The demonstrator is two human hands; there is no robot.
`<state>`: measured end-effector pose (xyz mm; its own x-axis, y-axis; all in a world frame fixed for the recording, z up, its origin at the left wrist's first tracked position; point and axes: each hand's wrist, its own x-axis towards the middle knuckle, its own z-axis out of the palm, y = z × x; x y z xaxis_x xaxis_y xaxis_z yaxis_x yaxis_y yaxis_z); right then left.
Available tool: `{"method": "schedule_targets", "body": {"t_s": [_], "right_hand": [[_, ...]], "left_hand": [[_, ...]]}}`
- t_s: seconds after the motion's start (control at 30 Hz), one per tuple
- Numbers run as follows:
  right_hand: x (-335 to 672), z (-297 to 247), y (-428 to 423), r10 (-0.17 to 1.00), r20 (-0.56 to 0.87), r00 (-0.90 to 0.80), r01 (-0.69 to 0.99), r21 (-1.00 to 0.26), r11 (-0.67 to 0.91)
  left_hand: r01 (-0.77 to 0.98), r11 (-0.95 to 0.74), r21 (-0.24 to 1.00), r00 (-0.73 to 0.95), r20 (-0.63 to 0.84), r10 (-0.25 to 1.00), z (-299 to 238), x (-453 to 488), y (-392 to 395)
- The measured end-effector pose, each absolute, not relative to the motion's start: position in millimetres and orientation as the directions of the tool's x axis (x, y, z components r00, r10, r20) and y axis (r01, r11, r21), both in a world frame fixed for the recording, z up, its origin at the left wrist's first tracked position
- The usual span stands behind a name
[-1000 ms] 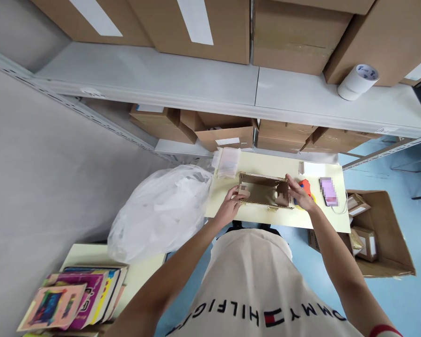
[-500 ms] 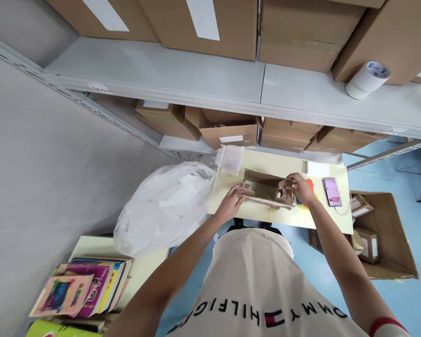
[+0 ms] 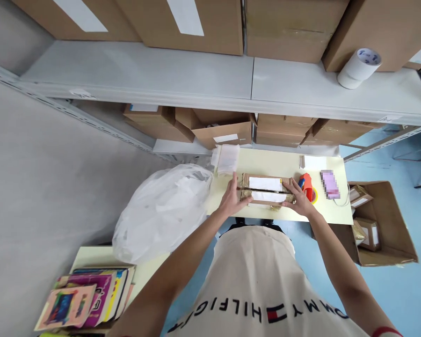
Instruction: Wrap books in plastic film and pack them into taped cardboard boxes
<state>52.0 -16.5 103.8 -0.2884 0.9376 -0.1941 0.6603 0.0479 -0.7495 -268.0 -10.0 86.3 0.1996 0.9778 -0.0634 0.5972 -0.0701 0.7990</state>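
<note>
A small cardboard box (image 3: 266, 184) lies on the pale yellow table in front of me. Its two top flaps are folded inward and meet at a narrow gap, each with a strip of white label on it. My left hand (image 3: 232, 199) grips the box's left end, with the thumb along the near flap. At the other end, my right hand (image 3: 298, 199) holds the right side, fingers over the far flap and thumb near the front. Just right of that hand lies a red tape dispenser (image 3: 306, 185) with a yellow roll. What is inside the box is hidden.
A phone (image 3: 330, 184) with a cable lies at the table's right. Thin pinkish sheets (image 3: 228, 159) rest at its left. A big white plastic bag (image 3: 161, 213) bulges beside the table. An open carton (image 3: 395, 224) with small parcels stands right. Shelves (image 3: 210, 96) with boxes rise ahead.
The box stood open at the top; now its flaps are folded down, showing the white labels. Both hands have shifted onto the flaps at its ends. The view has moved slightly.
</note>
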Motion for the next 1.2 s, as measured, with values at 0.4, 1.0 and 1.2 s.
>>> {"method": "schedule_targets", "body": {"t_s": [0.4, 1.0, 1.2], "right_hand": [[25.9, 76.2, -46.1, 0.994, -0.099, -0.035, 0.673, -0.738, -0.050], [22.8, 75.1, -87.8, 0.974, -0.224, -0.022, 0.700, -0.699, -0.145], [27.8, 60.0, -65.3, 0.976, -0.218, 0.009, 0.722, -0.674, -0.157]], "left_hand": [[0.560, -0.150, 0.815, 0.345, -0.065, 0.936, 69.4, -252.2, -13.3], [0.629, -0.074, 0.774, 0.325, -0.176, 0.929, 54.1, -262.2, -47.0], [0.621, -0.036, 0.783, 0.283, -0.182, 0.942, 35.8, -244.6, -29.7]]}}
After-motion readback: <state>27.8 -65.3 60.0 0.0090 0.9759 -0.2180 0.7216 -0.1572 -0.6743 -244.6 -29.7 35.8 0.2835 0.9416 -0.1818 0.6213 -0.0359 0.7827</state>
